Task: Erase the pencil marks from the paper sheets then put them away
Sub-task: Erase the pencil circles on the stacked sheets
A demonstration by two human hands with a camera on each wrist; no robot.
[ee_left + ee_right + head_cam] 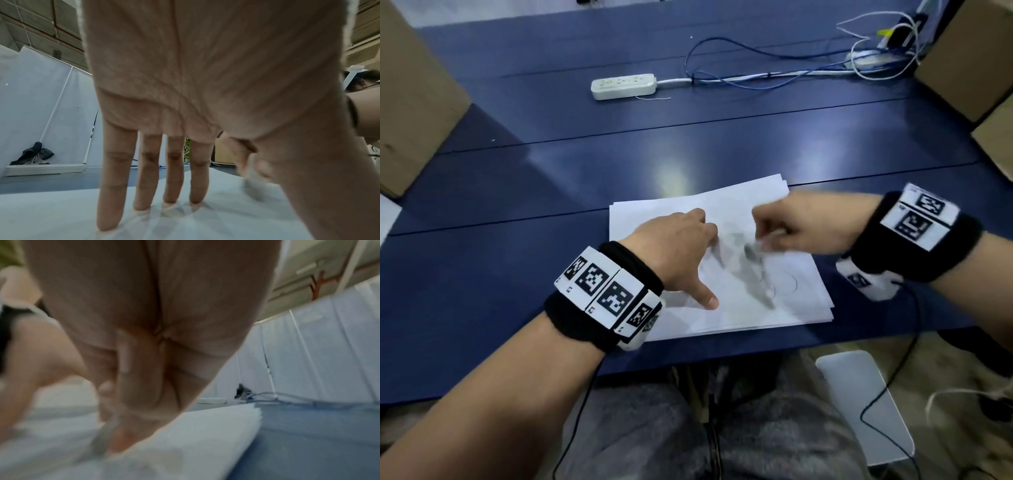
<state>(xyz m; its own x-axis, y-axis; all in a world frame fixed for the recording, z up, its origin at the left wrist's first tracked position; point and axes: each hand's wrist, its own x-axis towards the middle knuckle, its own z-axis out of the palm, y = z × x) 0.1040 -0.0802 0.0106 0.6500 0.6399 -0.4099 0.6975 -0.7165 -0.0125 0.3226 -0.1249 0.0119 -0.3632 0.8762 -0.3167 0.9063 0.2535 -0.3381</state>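
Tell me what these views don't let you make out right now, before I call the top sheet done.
- Eraser: motion-blurred in the head and right wrist views; its shape and the right hand's grip stay unclear.
- Pencil marks: smeared by blur, partly under both hands.
- Left hand's fingertips: hidden by the hand's back in the head view.
- Paper stack: sheet count too fine.

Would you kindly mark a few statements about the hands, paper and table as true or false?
1. The left hand presses straight fingers on the paper. True.
2. The right hand is flat and holds nothing. False: it pinches a blurred eraser.
3. Pencil marks remain on the top sheet. True.
4. The paper lies on a cardboard box. False: it lies on the blue table.
5. A power strip lies beyond the paper. True.
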